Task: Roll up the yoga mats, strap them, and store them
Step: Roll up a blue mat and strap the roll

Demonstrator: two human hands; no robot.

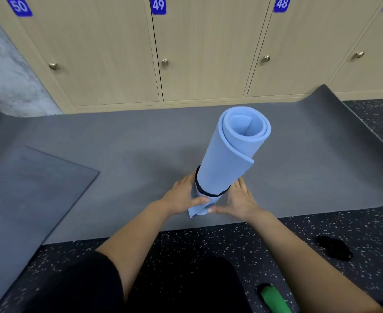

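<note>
Pale wooden lockers with brass knobs line the back, beside a mottled grey wall. The dark floor is speckled.

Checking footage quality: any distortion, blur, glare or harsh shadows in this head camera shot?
Head view: wide-angle bowing curves the lockers and grey mat edges; lighting soft and even, a faint shadow left of the blue mat; no glare; far left edge slightly smeared.

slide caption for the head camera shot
Left hand grips, right hand steadies a rolled blue mat with a black strap, standing on a grey mat
</note>
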